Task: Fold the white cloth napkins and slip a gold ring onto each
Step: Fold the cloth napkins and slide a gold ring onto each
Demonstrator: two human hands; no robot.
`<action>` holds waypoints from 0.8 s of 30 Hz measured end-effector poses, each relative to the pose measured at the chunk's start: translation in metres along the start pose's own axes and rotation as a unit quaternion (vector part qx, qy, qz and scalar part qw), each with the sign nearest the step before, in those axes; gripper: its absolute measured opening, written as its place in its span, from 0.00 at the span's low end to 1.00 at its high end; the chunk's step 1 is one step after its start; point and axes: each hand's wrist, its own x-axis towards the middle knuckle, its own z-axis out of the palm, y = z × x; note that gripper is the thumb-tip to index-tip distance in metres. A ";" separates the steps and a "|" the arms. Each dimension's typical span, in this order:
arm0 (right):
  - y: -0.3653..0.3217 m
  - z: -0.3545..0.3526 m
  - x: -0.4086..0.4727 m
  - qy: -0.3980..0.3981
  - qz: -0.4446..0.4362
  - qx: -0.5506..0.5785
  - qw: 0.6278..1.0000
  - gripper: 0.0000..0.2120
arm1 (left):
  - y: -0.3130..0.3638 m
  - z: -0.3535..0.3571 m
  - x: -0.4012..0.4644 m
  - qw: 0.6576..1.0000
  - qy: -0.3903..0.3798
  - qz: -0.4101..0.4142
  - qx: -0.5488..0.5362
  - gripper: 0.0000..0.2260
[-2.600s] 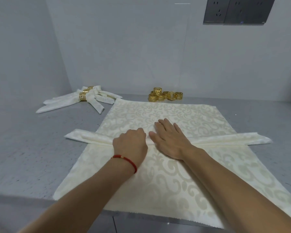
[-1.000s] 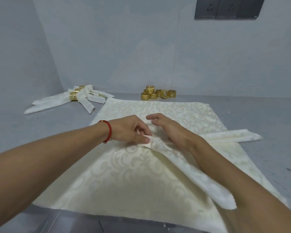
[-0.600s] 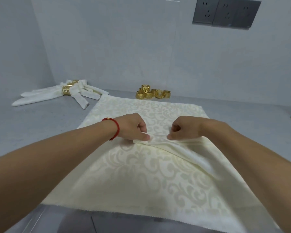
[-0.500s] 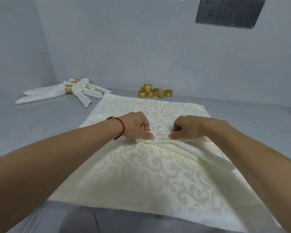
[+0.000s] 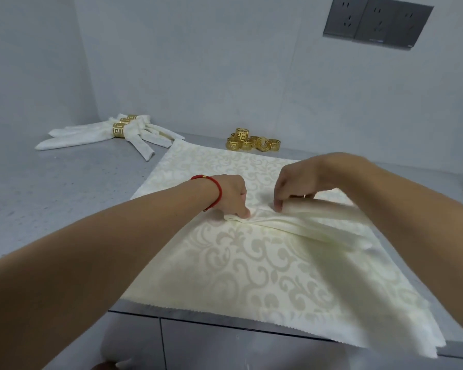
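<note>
Both hands, left hand (image 5: 231,194) and right hand (image 5: 296,184), are pinched on the folded napkin strip (image 5: 313,225), whose long axis trails toward the counter's right edge.

Two bare forearms, no sleeves, thin red string bracelet (image 5: 216,188) on left wrist

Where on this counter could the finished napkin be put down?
Bare counter lies left of the spread cloth, in front of the ringed napkins. The back edge by the loose rings is tight; both hands fill the cloth's middle.
</note>
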 end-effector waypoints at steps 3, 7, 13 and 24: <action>0.005 -0.009 -0.007 -0.077 -0.026 0.063 0.995 0.20 | -0.002 -0.002 0.002 1.000 -0.012 -0.003 0.003 0.09; 0.010 -0.005 -0.003 -0.048 -0.083 0.009 0.995 0.12 | -0.005 -0.006 0.007 0.998 -0.044 -0.017 -0.030 0.11; 0.010 0.010 0.017 0.015 -0.097 -0.023 0.995 0.15 | -0.008 -0.011 0.009 0.995 -0.072 -0.022 -0.059 0.11; 0.018 0.021 0.034 0.039 -0.111 0.031 0.993 0.18 | -0.022 -0.008 0.011 0.984 -0.075 0.035 -0.160 0.18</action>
